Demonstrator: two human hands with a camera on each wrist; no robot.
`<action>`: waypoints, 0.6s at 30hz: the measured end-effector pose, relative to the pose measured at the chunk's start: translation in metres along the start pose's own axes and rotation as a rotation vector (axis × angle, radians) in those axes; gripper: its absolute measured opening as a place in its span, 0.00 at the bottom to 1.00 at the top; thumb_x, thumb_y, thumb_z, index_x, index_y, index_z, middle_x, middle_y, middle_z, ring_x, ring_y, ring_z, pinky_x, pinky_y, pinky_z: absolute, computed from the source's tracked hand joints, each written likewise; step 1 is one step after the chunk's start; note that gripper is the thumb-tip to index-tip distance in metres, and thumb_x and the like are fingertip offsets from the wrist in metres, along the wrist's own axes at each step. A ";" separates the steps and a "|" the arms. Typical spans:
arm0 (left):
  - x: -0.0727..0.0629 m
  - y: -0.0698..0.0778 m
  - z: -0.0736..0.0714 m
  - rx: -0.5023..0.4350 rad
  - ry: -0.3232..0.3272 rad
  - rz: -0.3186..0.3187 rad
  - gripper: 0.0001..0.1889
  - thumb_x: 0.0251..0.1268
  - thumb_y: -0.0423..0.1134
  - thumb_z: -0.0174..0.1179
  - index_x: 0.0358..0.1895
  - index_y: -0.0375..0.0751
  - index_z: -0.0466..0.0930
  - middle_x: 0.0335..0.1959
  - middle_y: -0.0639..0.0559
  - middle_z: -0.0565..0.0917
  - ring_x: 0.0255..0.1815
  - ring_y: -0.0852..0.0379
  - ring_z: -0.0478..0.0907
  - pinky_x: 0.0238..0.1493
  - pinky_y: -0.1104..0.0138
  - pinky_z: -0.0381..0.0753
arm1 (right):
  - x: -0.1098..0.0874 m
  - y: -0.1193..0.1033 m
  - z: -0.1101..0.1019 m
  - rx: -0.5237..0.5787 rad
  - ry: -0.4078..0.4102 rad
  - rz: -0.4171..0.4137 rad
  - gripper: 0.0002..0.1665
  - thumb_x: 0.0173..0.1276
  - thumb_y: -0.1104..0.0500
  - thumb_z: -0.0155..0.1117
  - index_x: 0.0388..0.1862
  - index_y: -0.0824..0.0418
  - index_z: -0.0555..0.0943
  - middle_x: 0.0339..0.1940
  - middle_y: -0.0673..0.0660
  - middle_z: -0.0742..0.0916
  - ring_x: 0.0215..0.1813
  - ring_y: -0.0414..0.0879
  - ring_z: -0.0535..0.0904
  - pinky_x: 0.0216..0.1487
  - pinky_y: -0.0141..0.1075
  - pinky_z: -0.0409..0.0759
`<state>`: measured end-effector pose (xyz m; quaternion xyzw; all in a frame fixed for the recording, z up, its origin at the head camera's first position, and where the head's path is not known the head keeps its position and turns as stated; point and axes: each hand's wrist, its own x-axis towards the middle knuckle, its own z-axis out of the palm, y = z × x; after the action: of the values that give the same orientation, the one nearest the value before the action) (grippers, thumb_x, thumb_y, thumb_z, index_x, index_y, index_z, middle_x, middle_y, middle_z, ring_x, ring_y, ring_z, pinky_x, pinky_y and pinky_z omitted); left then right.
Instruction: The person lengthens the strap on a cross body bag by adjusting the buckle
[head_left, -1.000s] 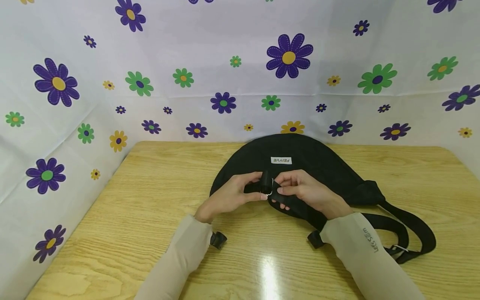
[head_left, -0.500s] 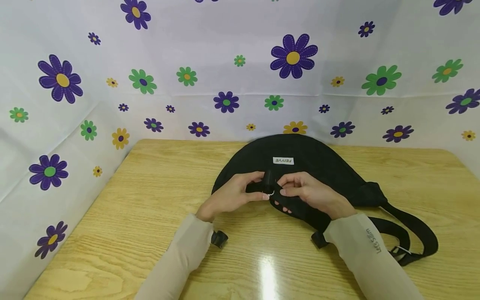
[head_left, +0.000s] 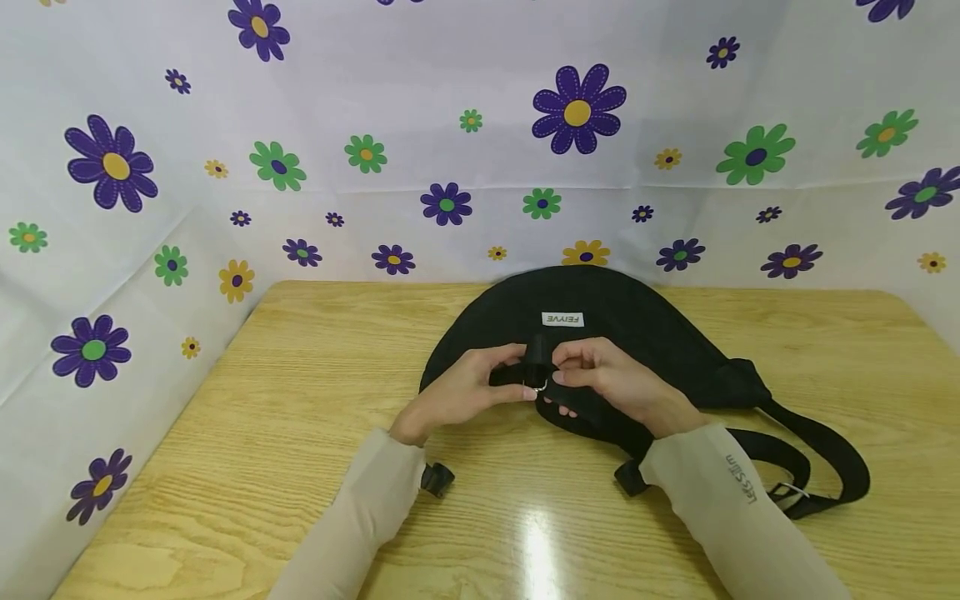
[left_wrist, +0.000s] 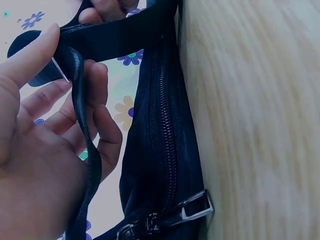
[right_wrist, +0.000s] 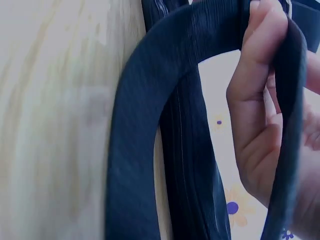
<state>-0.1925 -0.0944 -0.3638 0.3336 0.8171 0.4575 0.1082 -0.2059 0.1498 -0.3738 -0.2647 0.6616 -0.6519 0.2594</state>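
A black crossbody bag (head_left: 622, 321) with a white label lies on the table behind my hands. My left hand (head_left: 450, 392) pinches its black webbing strap (left_wrist: 115, 40) at a thin metal ring (left_wrist: 61, 70), thumb on top and fingers below. Opposite, my right hand (head_left: 611, 383) grips the strap between thumb and curled fingers, just right of the ring. A short loop of strap (head_left: 537, 354) stands up between the two hands. In the left wrist view, one length of strap hangs across the left palm. The right wrist view shows the strap curving down in a wide arc.
More strap (head_left: 843, 458) loops on the wooden table (head_left: 315, 350) at the right, with a slider (head_left: 787, 492) near the right sleeve. The bag's zipper (left_wrist: 167, 130) and its metal pull (left_wrist: 197, 206) face the left wrist camera. A flowered cloth (head_left: 420, 117) hangs behind the table.
The upright strap loop now covers more of the metal ring, and the right fingers have shifted slightly beside it. The slider at the right has slid a little leftward. Both hands keep their grip.
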 end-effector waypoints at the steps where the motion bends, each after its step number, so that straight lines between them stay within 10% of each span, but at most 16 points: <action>1: 0.000 0.000 0.000 0.001 -0.002 0.003 0.27 0.71 0.38 0.65 0.69 0.32 0.72 0.58 0.44 0.82 0.60 0.55 0.77 0.65 0.60 0.72 | 0.000 -0.001 0.001 -0.001 0.012 0.004 0.08 0.74 0.74 0.51 0.37 0.69 0.77 0.31 0.55 0.88 0.26 0.46 0.82 0.36 0.38 0.83; 18: -0.001 -0.001 -0.003 0.058 0.027 -0.061 0.30 0.70 0.42 0.66 0.71 0.33 0.71 0.61 0.42 0.80 0.62 0.50 0.75 0.64 0.56 0.73 | -0.001 -0.002 0.001 0.005 0.034 0.064 0.06 0.75 0.73 0.51 0.43 0.70 0.76 0.32 0.55 0.89 0.30 0.48 0.84 0.39 0.40 0.84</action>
<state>-0.1940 -0.0973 -0.3634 0.3052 0.8412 0.4346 0.1015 -0.2046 0.1496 -0.3719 -0.2317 0.6725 -0.6492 0.2695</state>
